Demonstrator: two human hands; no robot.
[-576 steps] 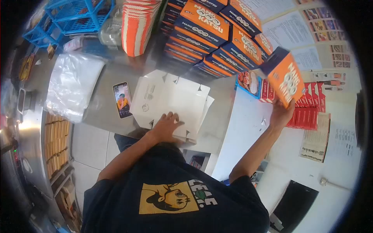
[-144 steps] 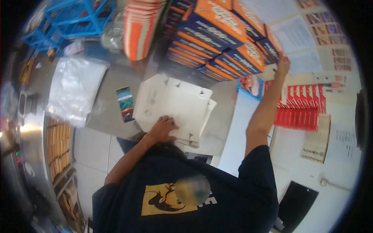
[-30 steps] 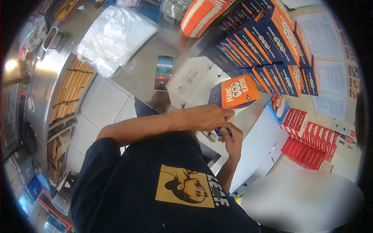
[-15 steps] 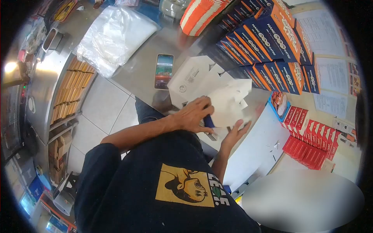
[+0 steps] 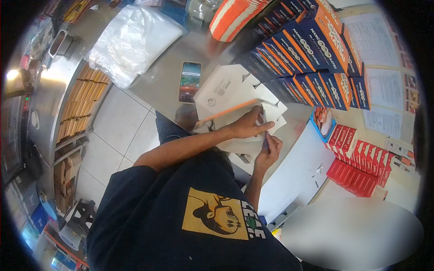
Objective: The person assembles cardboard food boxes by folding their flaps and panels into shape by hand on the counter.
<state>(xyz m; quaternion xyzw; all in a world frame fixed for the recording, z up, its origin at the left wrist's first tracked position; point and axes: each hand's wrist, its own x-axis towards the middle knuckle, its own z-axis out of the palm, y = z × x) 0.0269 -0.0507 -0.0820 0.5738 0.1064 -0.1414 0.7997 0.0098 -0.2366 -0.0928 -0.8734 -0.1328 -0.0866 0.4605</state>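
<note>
Both hands are on a partly folded cardboard box (image 5: 228,121) with a pale inside and an orange-edged panel standing up. My left hand (image 5: 246,125) reaches across it, fingers closed around a panel near its right end. To the right, my right hand (image 5: 270,151) pinches a dark flap at the box's corner. Beneath and behind lies a flat unfolded box blank (image 5: 221,88), pale side up, with small printing and notched flaps. A phone (image 5: 190,82) with its screen lit rests on the metal counter (image 5: 169,74) left of the blank.
Stacked dark blue and orange boxes (image 5: 312,47) stand at the back right. Rows of red boxes (image 5: 361,156) lie farther right. Clear plastic bags (image 5: 133,43) and an orange-striped bundle (image 5: 233,20) sit at the back. A white board-like surface (image 5: 289,180) is beside my right arm.
My left hand has moved right and away from my body, onto the panel. The box's orange-edged side now stands up. My right hand has closed from spread fingers to a pinch.
</note>
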